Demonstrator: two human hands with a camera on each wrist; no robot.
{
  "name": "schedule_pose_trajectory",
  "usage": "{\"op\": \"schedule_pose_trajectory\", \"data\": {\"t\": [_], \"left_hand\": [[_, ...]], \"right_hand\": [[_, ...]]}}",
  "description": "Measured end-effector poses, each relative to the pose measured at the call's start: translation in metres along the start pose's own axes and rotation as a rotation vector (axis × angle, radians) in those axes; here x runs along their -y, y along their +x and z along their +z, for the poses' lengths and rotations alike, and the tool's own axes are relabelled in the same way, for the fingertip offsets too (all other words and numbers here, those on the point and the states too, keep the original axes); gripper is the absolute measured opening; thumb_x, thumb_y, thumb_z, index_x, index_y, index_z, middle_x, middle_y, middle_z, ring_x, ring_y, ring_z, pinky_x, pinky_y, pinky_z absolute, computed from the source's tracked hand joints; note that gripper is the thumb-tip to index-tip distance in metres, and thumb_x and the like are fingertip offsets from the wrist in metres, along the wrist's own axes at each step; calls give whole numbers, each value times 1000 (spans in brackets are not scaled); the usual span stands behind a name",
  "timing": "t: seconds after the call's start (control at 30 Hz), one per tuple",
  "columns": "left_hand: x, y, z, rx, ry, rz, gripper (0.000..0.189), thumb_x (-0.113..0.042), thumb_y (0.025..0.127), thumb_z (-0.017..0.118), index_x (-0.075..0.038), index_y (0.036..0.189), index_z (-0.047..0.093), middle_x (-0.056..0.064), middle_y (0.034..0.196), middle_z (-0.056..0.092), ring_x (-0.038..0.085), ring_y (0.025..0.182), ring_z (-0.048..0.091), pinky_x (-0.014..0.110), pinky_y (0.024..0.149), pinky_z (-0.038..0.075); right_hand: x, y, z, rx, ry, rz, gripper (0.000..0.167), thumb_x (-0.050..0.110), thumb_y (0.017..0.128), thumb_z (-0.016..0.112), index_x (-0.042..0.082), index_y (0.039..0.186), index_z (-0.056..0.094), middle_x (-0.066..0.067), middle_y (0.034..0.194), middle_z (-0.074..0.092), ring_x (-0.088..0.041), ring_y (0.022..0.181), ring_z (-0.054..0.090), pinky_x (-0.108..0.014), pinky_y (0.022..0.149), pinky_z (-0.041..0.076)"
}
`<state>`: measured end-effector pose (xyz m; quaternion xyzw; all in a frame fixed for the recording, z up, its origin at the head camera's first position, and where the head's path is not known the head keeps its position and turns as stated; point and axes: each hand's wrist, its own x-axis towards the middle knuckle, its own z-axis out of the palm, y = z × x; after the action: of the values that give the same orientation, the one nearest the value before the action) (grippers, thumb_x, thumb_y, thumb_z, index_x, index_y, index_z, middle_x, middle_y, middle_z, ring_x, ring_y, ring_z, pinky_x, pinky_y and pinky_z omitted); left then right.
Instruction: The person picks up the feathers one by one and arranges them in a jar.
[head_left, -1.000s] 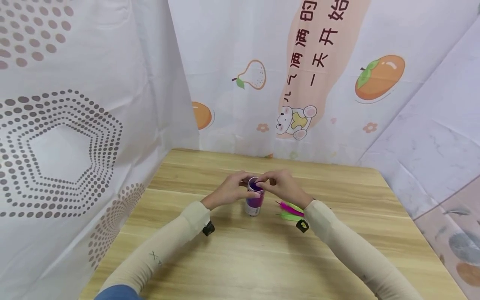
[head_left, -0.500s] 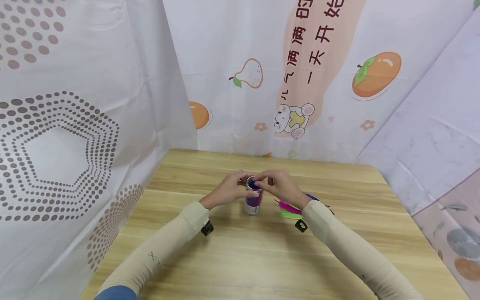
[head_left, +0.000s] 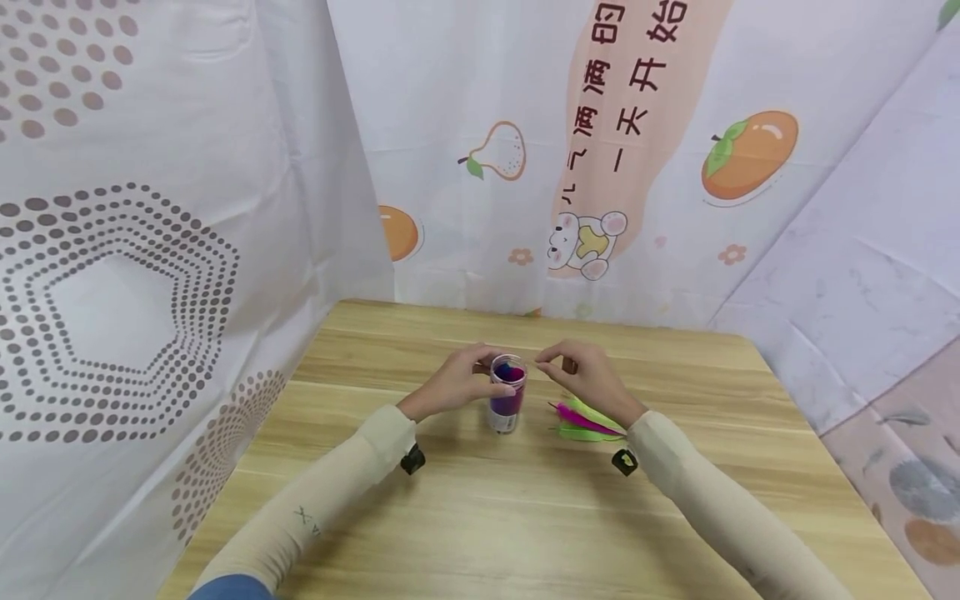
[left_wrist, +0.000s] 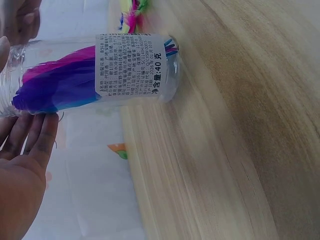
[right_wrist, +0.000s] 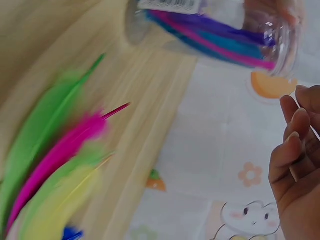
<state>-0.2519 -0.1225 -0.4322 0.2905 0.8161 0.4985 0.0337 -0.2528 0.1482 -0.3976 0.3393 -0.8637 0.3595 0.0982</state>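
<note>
A clear jar (head_left: 506, 412) with a white printed label stands on the table in the head view. My left hand (head_left: 457, 383) grips it near the mouth, thumb in front and fingers behind. Inside the jar lie purple, blue and pink feathers (left_wrist: 65, 87), their quill ends near the base. Just right of the rim is my right hand (head_left: 585, 375), its fingers loosely bent and thumb close to the index finger. Nothing shows between those fingertips in the right wrist view. Below the right wrist lie loose feathers (right_wrist: 60, 155) in green, magenta and yellow, with a bit of blue.
The wooden table (head_left: 480, 517) reaches back to a white printed curtain (head_left: 442, 283). Another curtain (head_left: 285, 208) hangs along the left side. Black wrist cameras sit under both wrists, the right one (head_left: 624, 461) close to the loose feathers.
My right hand has drawn back from the jar's mouth to the right. The feathers at the mouth now show more fully. My left hand still holds the jar in nearly the same place.
</note>
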Motion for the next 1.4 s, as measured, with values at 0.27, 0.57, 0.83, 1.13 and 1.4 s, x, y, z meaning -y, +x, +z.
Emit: {"op": "schedule_pose_trajectory", "data": {"t": [0.27,0.57,0.83,1.13,1.4], "left_hand": [[1,-1,2,-6,-19,-9,59,-38,86,86,-18,137,65,-7,120,66,11,108,64,30,102,52],[2,-5,2,-17,-44,-6,58,-36,86,86,-19,137,64,-5,122,65,14,108,63,33,102,52],[5,-6,0,-31,-47,-19,59,-36,85,86,-19,137,64,-5,121,65,15,107,63,34,102,52],[3,-4,2,-17,-46,-24,60,-36,85,87,-18,137,64,-4,121,65,15,108,63,34,102,52],[2,0,2,-11,-56,-19,59,-32,85,87,-17,137,64,0,123,65,18,109,63,35,103,51]], "right_hand": [[-22,-26,-10,28,-18,119,8,19,98,74,18,104,78,2,89,72,-11,59,48,-24,50,39],[-48,-52,-21,16,15,177,10,18,98,73,15,106,78,-6,96,75,-11,57,50,-24,48,41],[-69,-74,-28,-8,-27,214,10,12,96,74,6,104,78,-4,97,76,-13,60,54,-24,49,41],[-80,-95,-34,11,-35,301,18,18,97,74,5,109,78,-8,93,75,-14,60,50,-25,46,38],[-93,-109,-33,-15,-86,323,17,20,96,75,6,107,77,0,93,75,-12,59,51,-25,47,41]]}}
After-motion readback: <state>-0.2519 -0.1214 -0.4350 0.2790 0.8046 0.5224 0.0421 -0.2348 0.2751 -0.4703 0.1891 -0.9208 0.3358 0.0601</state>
